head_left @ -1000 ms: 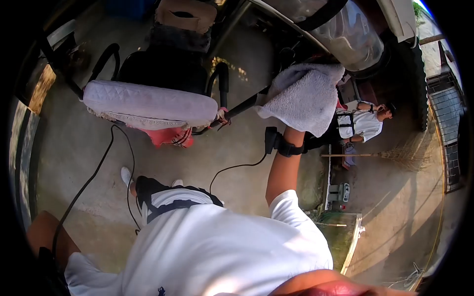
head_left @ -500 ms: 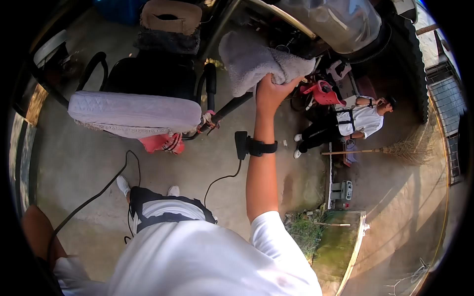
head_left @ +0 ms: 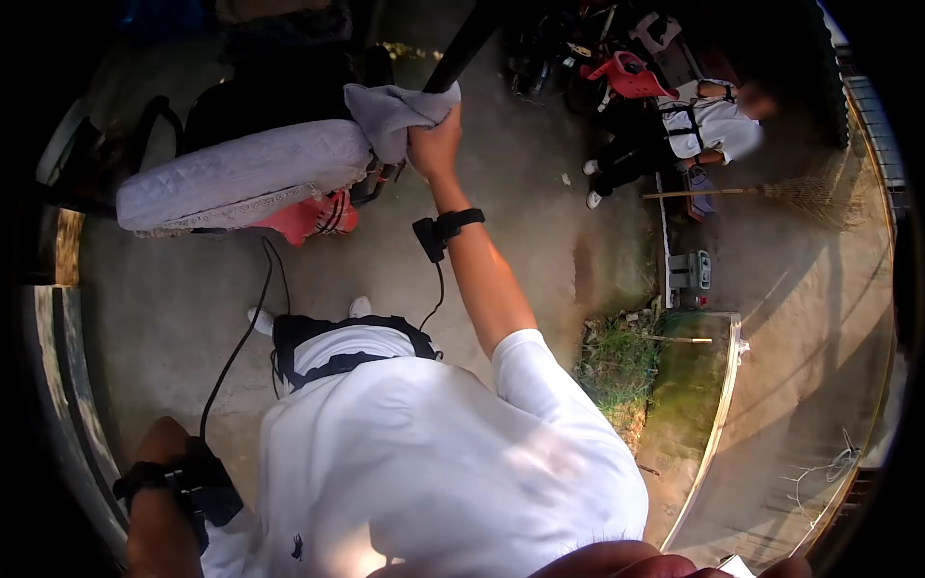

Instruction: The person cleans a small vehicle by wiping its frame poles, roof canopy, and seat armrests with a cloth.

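Observation:
My right hand [head_left: 438, 143] is closed on a grey towel [head_left: 390, 114], a fluffy cloth. The towel lies against the lower part of a dark slanted pole [head_left: 464, 48], beside the end of a pale quilted cushion [head_left: 246, 173] with a lace edge. Under the cushion hangs a red bag [head_left: 308, 217]. At the lower left, my left arm is bent and wears a black strap with a device [head_left: 198, 486]; the left hand itself is not clearly seen. Blurred skin at the bottom edge cannot be made out.
On the right, another person [head_left: 699, 130] in a white shirt stands near a red basket [head_left: 628, 75] and a twig broom [head_left: 809, 197]. A weedy patch [head_left: 617, 361] with a pale low edge lies below. A black cable [head_left: 231, 347] hangs at my left.
My right hand has moved the towel left and down, from beside the clear plastic container to the pole by the cushion. The view has shifted, and my left arm's strap now shows.

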{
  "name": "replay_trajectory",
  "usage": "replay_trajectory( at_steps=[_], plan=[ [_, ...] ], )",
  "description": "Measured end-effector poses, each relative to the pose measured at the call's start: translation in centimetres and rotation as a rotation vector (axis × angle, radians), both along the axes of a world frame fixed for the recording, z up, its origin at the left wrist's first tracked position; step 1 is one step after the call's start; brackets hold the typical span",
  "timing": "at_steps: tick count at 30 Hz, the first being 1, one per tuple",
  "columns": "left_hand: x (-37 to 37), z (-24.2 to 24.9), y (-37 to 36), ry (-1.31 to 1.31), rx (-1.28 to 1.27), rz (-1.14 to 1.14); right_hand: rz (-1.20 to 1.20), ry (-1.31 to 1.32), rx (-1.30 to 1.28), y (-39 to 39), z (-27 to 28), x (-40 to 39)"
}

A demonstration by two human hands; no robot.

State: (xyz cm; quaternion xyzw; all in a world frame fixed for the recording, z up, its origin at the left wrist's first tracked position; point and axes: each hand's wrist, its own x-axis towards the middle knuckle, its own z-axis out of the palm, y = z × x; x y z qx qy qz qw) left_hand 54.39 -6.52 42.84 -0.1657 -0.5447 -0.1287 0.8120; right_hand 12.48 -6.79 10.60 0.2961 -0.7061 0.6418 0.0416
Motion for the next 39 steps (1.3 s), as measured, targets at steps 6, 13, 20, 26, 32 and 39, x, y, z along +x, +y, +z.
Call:
replay_trajectory(
  at_steps=[6, 13, 20, 26, 32, 39],
  plan=[
    [-8.7, -5.7, 5.1, -0.706, 0.702, -1.266, 0.008, 0.322, -0.209, -0.2, 12.7, -0.2],
    [-14.0, -5.4, 5.9, -1.003, 0.357, -1.387, 0.016, 0.468, -0.443, -2.8, 20.6, -0.5],
    [-15.5, -5.6, 5.9, -1.088, 0.235, -1.357, -0.046, 0.166, -0.212, -1.6, 12.7, 0.9],
    [-16.3, -5.9, 5.8, -1.145, 0.148, -1.317, -0.039, 0.185, -0.056, -1.9, 2.4, -0.8],
    [-17.2, -5.6, 5.7, -1.186, 0.039, -1.255, -0.026, 0.181, 0.149, -0.9, 6.9, -0.5],
    [-19.2, -8.1, 4.7, -1.252, -0.008, -0.797, -0.036, 0.26, -0.153, -0.4, 20.7, 0.5]
  ],
)
